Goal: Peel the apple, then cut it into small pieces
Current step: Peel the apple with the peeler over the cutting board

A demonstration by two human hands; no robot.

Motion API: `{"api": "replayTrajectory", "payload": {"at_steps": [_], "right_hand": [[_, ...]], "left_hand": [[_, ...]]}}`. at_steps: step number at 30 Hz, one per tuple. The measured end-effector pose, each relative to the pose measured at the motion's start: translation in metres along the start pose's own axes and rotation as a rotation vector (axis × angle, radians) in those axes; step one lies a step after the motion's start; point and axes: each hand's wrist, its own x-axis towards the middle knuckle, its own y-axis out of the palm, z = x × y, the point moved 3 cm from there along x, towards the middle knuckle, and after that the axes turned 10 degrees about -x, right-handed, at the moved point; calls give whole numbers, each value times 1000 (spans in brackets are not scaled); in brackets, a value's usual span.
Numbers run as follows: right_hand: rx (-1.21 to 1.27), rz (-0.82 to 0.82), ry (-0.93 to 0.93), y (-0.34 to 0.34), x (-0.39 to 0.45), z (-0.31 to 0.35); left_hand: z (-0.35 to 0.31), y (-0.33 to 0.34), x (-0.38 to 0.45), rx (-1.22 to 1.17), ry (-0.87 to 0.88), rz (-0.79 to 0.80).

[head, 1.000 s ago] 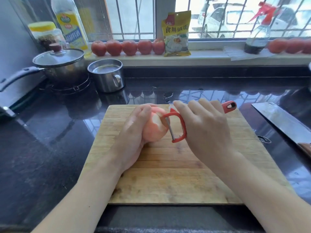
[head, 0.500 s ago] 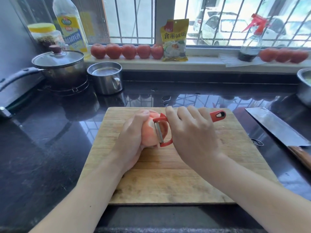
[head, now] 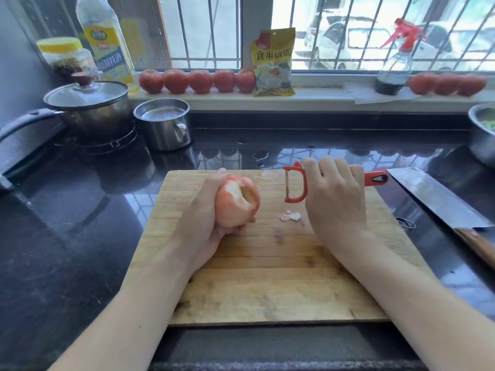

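Observation:
My left hand [head: 203, 218] grips a pink apple [head: 237, 200] just above the wooden cutting board [head: 267, 277]. A pale strip near the apple's top is bare of skin. My right hand [head: 334, 199] holds a red peeler [head: 296, 186] by its handle, to the right of the apple and apart from it. A small scrap of peel [head: 290, 216] lies on the board between my hands.
A cleaver [head: 439, 199] lies on the black counter right of the board. A lidded pot [head: 88, 105] and a steel cup [head: 163, 124] stand at the back left. Tomatoes [head: 198, 81], a yellow packet [head: 273, 62] and a spray bottle [head: 393, 68] line the windowsill. A steel bowl [head: 482, 132] sits far right.
My right hand has pulled the peeler off the apple and moved it right. A scrap of peel has dropped onto the board. My left hand still holds the apple.

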Motion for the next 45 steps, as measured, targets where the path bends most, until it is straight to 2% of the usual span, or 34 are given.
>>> {"api": "replayTrajectory", "payload": {"at_steps": [3, 6, 10, 12, 16, 19, 20, 22, 23, 24, 26, 28, 30, 33, 35, 38, 42, 45], "right_hand": [[18, 74, 80, 2, 0, 4], [57, 76, 143, 6, 0, 3], [229, 28, 93, 1, 0, 6], [151, 79, 25, 0, -1, 6], [-5, 48, 85, -4, -3, -5], [-61, 247, -17, 5, -5, -5], [-49, 229, 11, 3, -5, -8], [-60, 46, 57, -12, 3, -14], [-97, 28, 32, -21, 7, -16], [-144, 114, -52, -25, 10, -17], [-206, 392, -204, -24, 9, -18], [-254, 461, -206, -23, 1, -23], [-284, 407, -192, -20, -2, -27], [-188, 292, -188, -15, -6, -29], [-197, 305, -250, -11, -9, -30], [-112, 261, -175, -15, -15, -35], [-38, 243, -162, -21, -18, -29], [93, 224, -198, -32, -19, -19]], "left_hand": [[-2, 2, -1, -65, -56, -22], [-6, 0, -6, -159, -102, 11], [-2, 2, -6, -160, -147, 63], [-1, 4, -5, -142, -152, 77], [-2, 0, -5, -146, -180, 96], [-2, -2, -4, -131, -167, 136], [-2, -1, -4, -116, -159, 144], [-2, -1, -3, -88, -139, 129], [-2, -1, -4, -83, -131, 113], [-2, -1, -4, -81, -125, 98], [-3, -1, -4, -81, -97, 83], [-6, 0, -5, -110, -66, 60], [-10, -1, -7, -159, -42, 8], [-10, -1, -9, -176, -29, -41], [-8, -1, -7, -174, -23, -49], [-6, -1, -5, -172, -27, -19], [-8, 5, -12, -172, -55, 166], [-4, 10, -18, -181, -172, 323]]}}
